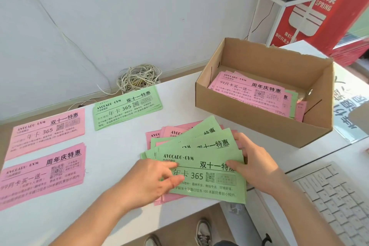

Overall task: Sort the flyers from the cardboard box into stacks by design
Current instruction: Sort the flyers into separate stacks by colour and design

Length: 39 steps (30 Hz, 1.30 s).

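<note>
A fanned bundle of green and pink flyers (207,152) lies on the white table near its front edge. My left hand (153,179) pinches the left edge of the top green flyer (215,187). My right hand (253,164) grips the right side of the bundle, thumb on top. The cardboard box (249,126) stands behind on the right, with more pink and green flyers (251,90) inside. Three sorted stacks lie on the left: a green stack (127,110), a pink stack (48,130) and a second pink stack (42,175) of another design.
A tangle of white cable (137,78) sits at the table's back edge by the wall. A white keyboard (335,197) lies on a lower surface at the right. A red cabinet (323,6) stands behind the box. Shoes (203,231) show below the table edge.
</note>
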Each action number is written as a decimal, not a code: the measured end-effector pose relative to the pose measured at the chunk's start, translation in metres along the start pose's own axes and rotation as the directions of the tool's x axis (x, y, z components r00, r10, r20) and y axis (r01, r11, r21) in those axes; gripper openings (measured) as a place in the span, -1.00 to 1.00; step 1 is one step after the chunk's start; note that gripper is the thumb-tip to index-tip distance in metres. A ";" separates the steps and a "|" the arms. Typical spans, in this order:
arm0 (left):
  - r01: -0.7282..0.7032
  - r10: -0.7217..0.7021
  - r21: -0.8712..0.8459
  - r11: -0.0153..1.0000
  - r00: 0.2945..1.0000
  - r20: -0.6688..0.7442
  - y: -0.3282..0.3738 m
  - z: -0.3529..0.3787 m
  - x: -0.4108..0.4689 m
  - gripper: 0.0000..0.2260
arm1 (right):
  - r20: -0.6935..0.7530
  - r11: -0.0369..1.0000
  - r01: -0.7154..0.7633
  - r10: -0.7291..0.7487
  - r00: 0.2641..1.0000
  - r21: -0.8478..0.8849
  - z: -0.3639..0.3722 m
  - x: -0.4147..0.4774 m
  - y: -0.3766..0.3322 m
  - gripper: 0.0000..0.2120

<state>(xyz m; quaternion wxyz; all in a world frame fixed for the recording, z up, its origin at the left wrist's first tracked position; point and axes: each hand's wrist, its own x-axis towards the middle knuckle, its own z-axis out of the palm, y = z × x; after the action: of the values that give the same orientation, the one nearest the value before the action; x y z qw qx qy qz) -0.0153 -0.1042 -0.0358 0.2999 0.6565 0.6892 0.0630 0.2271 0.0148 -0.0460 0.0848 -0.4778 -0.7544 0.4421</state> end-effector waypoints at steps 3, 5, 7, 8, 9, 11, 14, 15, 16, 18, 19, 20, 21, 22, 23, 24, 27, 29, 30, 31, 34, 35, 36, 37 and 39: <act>0.046 -0.072 -0.081 0.996 0.933 -0.352 -0.008 0.033 -0.004 -0.79 | -0.081 0.997 0.039 -0.044 0.996 -0.071 0.004 -0.006 0.004 -0.70; 0.058 -0.133 -0.156 0.986 0.838 -0.529 -0.012 0.046 -0.004 -0.46 | -0.146 0.996 0.073 -0.079 0.986 -0.048 0.006 -0.010 0.008 -0.82; 0.014 -0.249 -0.336 0.942 0.699 -0.671 -0.014 0.043 -0.002 -0.19 | -0.209 0.991 0.135 -0.127 0.970 0.023 0.004 -0.013 0.009 -0.81; -0.035 -0.378 -0.531 0.847 0.663 -0.646 -0.012 0.036 -0.002 -0.11 | -0.242 0.984 0.169 -0.149 0.959 0.063 0.002 -0.015 0.006 -0.75; -0.109 -0.497 -0.737 0.667 0.672 -0.550 -0.008 0.028 -0.001 -0.09 | -0.274 0.976 0.202 -0.172 0.946 0.085 0.001 -0.016 0.002 -0.66; -0.190 -0.550 -0.919 0.345 0.753 -0.362 -0.005 0.018 0.001 -0.24 | -0.320 0.958 0.275 -0.235 0.918 0.083 -0.002 -0.017 -0.005 -0.52; -0.175 -0.467 -0.890 0.421 0.800 -0.378 0.002 0.004 -0.004 -0.65 | -0.386 0.932 0.362 -0.330 0.861 0.009 -0.003 -0.017 -0.012 -0.48; -0.184 -0.456 -0.876 0.446 0.796 -0.399 0.003 0.003 -0.004 -0.71 | -0.396 0.931 0.364 -0.335 0.855 -0.002 -0.003 -0.017 -0.012 -0.46; -0.193 -0.444 -0.867 0.460 0.796 -0.412 0.003 0.003 -0.004 -0.74 | -0.394 0.934 0.356 -0.326 0.860 0.005 -0.002 -0.017 -0.011 -0.43; -0.197 -0.428 -0.859 0.473 0.801 -0.419 0.003 0.005 -0.003 -0.74 | -0.362 0.943 0.327 -0.284 0.888 0.062 0.002 -0.016 -0.005 -0.44; -0.191 -0.423 -0.862 0.469 0.809 -0.409 0.003 0.008 -0.002 -0.72 | -0.356 0.942 0.323 -0.272 0.894 0.088 0.005 -0.017 -0.002 -0.42; -0.185 -0.428 -0.869 0.459 0.812 -0.398 0.003 0.009 -0.001 -0.69 | -0.360 0.935 0.339 -0.281 0.890 0.107 0.007 -0.017 0.000 -0.36; -0.180 -0.436 -0.876 0.447 0.812 -0.389 0.001 0.011 0.000 -0.66 | -0.368 0.925 0.361 -0.296 0.882 0.120 0.009 -0.017 0.002 -0.30; -0.182 -0.436 -0.878 0.443 0.812 -0.388 0.000 0.012 0.002 -0.64 | -0.375 0.918 0.373 -0.302 0.877 0.134 0.011 -0.016 0.003 -0.24; -0.185 -0.433 -0.874 0.449 0.811 -0.394 -0.002 0.012 0.005 -0.64 | -0.380 0.918 0.370 -0.296 0.876 0.140 0.012 -0.016 0.003 -0.22; -0.185 -0.429 -0.865 0.465 0.808 -0.404 -0.002 0.011 0.008 -0.65 | -0.389 0.924 0.359 -0.286 0.876 0.129 0.014 -0.013 0.005 -0.23; -0.181 -0.423 -0.831 0.526 0.791 -0.441 0.001 0.005 0.017 -0.68 | -0.418 0.947 0.318 -0.274 0.866 0.039 0.014 -0.004 0.003 -0.36; -0.213 -0.394 -0.802 0.557 0.783 -0.482 0.006 0.000 0.016 -0.74 | -0.445 0.943 0.334 -0.293 0.846 0.013 0.009 -0.003 -0.001 -0.50; -0.228 -0.369 -0.787 0.573 0.786 -0.496 0.007 -0.002 0.013 -0.73 | -0.457 0.934 0.356 -0.312 0.833 0.011 0.005 -0.006 -0.004 -0.59; -0.239 -0.345 -0.776 0.584 0.792 -0.504 0.008 -0.003 0.009 -0.71 | -0.461 0.926 0.378 -0.332 0.823 0.009 0.001 -0.011 -0.005 -0.67; -0.203 -0.319 -0.775 0.598 0.827 -0.463 0.006 0.007 0.002 -0.62 | -0.389 0.937 0.347 -0.310 0.868 0.028 0.002 -0.021 0.004 -0.69; -0.174 -0.334 -0.778 0.604 0.831 -0.444 0.005 0.013 0.002 -0.61 | -0.338 0.956 0.287 -0.249 0.907 0.066 0.008 -0.022 0.010 -0.64; -0.153 -0.357 -0.780 0.607 0.825 -0.439 0.005 0.019 0.004 -0.60 | -0.304 0.970 0.220 -0.181 0.935 0.100 0.014 -0.022 0.015 -0.57; -0.138 -0.382 -0.778 0.613 0.810 -0.445 0.005 0.024 0.006 -0.58 | -0.298 0.975 0.184 -0.141 0.944 0.122 0.020 -0.021 0.017 -0.49; -0.129 -0.427 -0.787 0.603 0.781 -0.455 0.007 0.029 0.010 -0.53 | -0.338 0.969 0.198 -0.139 0.931 0.145 0.028 -0.020 0.015 -0.40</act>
<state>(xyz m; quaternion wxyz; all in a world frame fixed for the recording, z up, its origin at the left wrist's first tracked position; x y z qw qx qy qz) 0.0054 -0.1028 -0.0591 0.3234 0.3370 0.7034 0.5358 0.2322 -0.0155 -0.0684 0.2878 -0.4679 -0.7262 0.4134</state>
